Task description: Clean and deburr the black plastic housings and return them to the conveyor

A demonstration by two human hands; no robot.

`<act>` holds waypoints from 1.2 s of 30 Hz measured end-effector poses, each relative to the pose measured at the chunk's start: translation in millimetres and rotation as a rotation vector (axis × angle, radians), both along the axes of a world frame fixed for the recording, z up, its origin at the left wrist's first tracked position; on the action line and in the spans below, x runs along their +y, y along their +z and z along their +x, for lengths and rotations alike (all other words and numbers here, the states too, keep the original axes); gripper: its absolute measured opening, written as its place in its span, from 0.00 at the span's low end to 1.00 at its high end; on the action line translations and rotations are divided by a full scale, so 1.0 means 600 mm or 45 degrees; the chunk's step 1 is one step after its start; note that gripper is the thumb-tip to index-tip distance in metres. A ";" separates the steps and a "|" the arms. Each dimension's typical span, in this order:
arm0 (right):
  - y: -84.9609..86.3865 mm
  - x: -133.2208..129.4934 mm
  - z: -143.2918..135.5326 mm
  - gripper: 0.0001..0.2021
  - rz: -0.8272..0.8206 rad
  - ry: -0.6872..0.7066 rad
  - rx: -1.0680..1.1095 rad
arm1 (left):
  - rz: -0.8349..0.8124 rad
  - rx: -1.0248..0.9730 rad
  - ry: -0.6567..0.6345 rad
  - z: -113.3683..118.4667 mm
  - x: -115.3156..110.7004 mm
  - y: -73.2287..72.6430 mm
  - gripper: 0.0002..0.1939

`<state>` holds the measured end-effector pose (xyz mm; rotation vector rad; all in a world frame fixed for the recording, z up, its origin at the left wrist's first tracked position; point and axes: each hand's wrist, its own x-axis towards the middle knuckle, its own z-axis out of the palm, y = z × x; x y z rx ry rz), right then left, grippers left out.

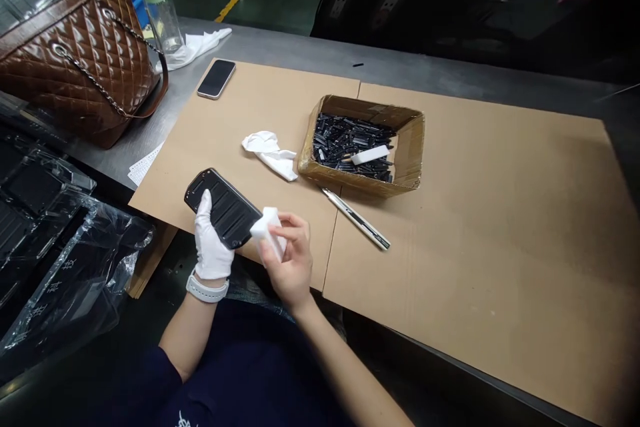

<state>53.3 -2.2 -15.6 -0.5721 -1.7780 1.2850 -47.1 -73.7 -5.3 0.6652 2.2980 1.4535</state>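
My left hand [213, 247], in a white glove, grips a black ribbed plastic panel [227, 207] with rounded corners, its thumb lying across the face. The panel is held tilted above the near edge of the cardboard. Bare fingers of my right hand [293, 260] pinch a white foam block [270, 230], which is at the panel's right end; whether the two touch I cannot tell. Beyond them a crumpled white tissue [273, 153] lies on the cardboard. A box cutter [356, 219] rests to the right, by the open carton [365, 185].
Small black pieces [345, 140] and a white block [370, 155] are in the carton. A phone [217, 79], a brown quilted bag [85, 53] and a green-lidded bottle [163, 10] stand or lie at the left. Plastic-wrapped black parts [60, 260] are at lower left.
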 end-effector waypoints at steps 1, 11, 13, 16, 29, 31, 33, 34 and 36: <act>0.003 0.000 0.000 0.08 0.107 -0.033 0.006 | 0.054 -0.099 0.010 0.001 0.013 0.007 0.25; 0.023 0.038 0.002 0.10 0.530 -0.139 -0.018 | 0.751 -1.566 0.216 0.048 0.062 0.069 0.29; 0.022 0.039 0.006 0.10 0.517 -0.196 -0.016 | 0.921 -1.720 0.398 0.054 0.065 0.066 0.23; 0.018 0.024 0.013 0.09 0.410 -0.205 0.000 | 1.021 -1.913 0.489 0.059 0.066 0.059 0.20; 0.017 0.098 0.062 0.21 -0.951 -0.344 0.407 | 0.597 -1.692 0.313 0.049 0.038 0.077 0.09; 0.019 0.093 0.071 0.22 -1.038 -0.383 0.420 | 0.569 -1.634 0.258 0.050 0.041 0.077 0.11; 0.018 0.087 0.079 0.23 -1.138 -0.405 0.391 | 0.538 -1.552 0.200 0.052 0.040 0.074 0.15; 0.016 0.085 0.082 0.24 -1.179 -0.410 0.375 | 0.525 -1.510 0.184 0.053 0.038 0.072 0.16; 0.014 0.083 0.088 0.24 -1.220 -0.426 0.368 | 0.504 -1.457 0.162 0.053 0.033 0.068 0.18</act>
